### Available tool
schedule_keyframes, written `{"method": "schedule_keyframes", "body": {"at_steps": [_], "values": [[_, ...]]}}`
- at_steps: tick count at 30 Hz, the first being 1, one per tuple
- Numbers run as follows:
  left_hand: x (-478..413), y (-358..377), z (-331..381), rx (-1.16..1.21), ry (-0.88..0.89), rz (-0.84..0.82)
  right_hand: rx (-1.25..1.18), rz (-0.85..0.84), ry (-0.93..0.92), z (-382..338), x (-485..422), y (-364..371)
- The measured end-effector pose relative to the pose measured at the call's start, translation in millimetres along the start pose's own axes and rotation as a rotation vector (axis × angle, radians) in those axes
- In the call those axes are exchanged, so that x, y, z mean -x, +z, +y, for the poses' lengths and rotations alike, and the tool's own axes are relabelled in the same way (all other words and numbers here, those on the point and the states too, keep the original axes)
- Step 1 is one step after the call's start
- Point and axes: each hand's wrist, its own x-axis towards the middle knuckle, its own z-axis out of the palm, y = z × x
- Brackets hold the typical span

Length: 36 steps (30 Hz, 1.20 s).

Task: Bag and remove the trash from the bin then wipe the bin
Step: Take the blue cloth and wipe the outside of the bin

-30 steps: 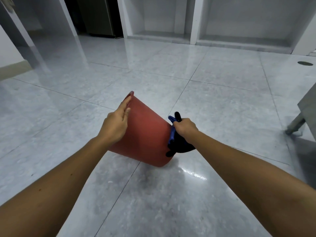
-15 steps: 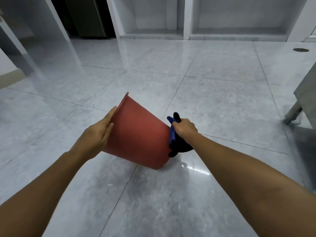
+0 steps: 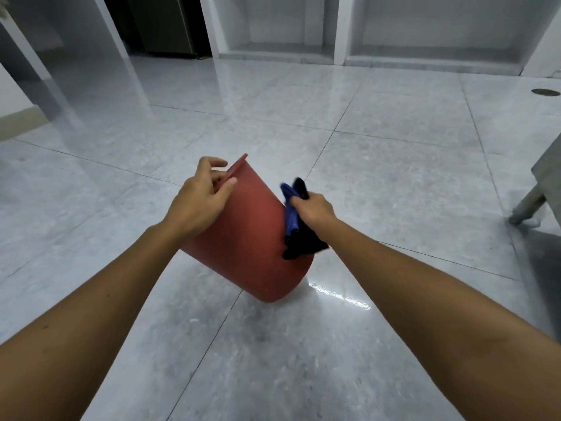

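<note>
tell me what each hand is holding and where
Left hand grips the red bin at its rim; right hand clutches a bunched blue-and-black cloth against the bin's side.

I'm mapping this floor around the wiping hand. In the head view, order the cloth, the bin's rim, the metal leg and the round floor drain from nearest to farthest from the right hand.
1. Cloth: gripped in the right hand, against the bin's side.
2. Bin's rim: to the left, held by the left hand.
3. Metal leg: on the right edge.
4. Floor drain: far upper right.
</note>
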Motion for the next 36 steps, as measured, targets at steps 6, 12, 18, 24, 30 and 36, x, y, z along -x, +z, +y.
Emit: {"method": "schedule_keyframes", "body": {"at_steps": [6,12,18,24,30,36], "values": [[31,-33,-27,-0.113,0.085,-0.134,0.045,-0.045,0.208,39,6,-9],[11,-3,-7,-0.134,-0.013,0.069,-0.107,-0.032,-0.207,-33,9,7],[5,-7,-4,0.155,0.023,0.107,-0.010,0.037,-0.157,-16,4,7],[28,-24,-24,-0.008,0.076,-0.206,0.185,-0.002,0.125,35,10,-10],[10,3,0,0.058,0.027,-0.053,-0.102,0.016,-0.179,-42,8,5],[15,13,5,-0.060,0.090,0.057,0.043,0.110,-0.288,-29,9,11]]}}
